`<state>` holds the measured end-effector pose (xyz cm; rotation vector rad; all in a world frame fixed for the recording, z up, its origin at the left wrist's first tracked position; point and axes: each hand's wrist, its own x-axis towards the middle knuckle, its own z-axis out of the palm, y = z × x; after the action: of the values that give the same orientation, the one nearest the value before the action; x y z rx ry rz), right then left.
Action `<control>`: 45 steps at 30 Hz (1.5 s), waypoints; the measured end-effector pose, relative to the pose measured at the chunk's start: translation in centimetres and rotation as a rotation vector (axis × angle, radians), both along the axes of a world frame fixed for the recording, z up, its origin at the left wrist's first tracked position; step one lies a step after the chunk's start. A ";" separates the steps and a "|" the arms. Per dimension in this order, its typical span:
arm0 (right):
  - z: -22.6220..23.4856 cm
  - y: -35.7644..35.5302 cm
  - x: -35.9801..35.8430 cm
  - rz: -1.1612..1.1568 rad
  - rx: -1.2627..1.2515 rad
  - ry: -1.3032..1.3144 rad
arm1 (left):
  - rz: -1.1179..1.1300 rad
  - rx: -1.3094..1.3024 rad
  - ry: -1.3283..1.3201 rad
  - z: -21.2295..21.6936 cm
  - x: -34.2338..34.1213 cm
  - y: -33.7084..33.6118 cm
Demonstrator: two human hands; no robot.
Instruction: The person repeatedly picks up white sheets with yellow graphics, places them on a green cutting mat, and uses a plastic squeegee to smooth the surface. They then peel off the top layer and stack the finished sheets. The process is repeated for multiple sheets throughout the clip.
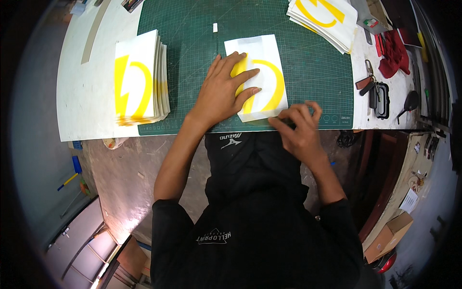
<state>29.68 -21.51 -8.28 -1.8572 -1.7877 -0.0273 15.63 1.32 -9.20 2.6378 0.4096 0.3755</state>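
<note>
A white sheet (264, 50) with a yellow printed curve lies on a green cutting mat (315, 72), close to the table's front edge. My left hand (221, 86) rests flat on the left part of the sheet, fingers spread. At the sheet's near right corner is my right hand (301, 127), fingers curled and the thumb at the corner. What its fingertips pinch, if anything, is too small to make out. A pale translucent strip (260, 115) runs along the sheet's near edge.
A thick stack of similar yellow-printed sheets (139, 82) stands left; another stack (325, 21) lies at the far right. A small white piece (215, 27) sits on the mat. Keys (369, 77), a black rectangular frame (382, 100) and red cloth (395, 55) lie on the right.
</note>
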 end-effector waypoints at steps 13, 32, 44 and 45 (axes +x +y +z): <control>-1.2 1.4 4.0 -0.189 0.093 0.088 | -0.112 -0.080 0.084 0.6 -0.9 0.9; 0.3 -2.9 -0.8 -0.799 0.007 0.360 | -0.022 0.037 -0.050 1.0 -1.0 0.0; -3.0 -0.9 6.8 -0.736 0.190 -0.009 | 0.103 -0.262 -0.247 2.1 -2.6 -8.3; -3.2 -1.2 6.8 -0.736 0.199 0.015 | 0.193 -0.408 -0.367 2.9 -2.5 -7.4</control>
<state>36.52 -22.74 -11.49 -2.2389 -0.9605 -0.4421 13.18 -6.13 -6.32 2.0854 0.5519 0.7374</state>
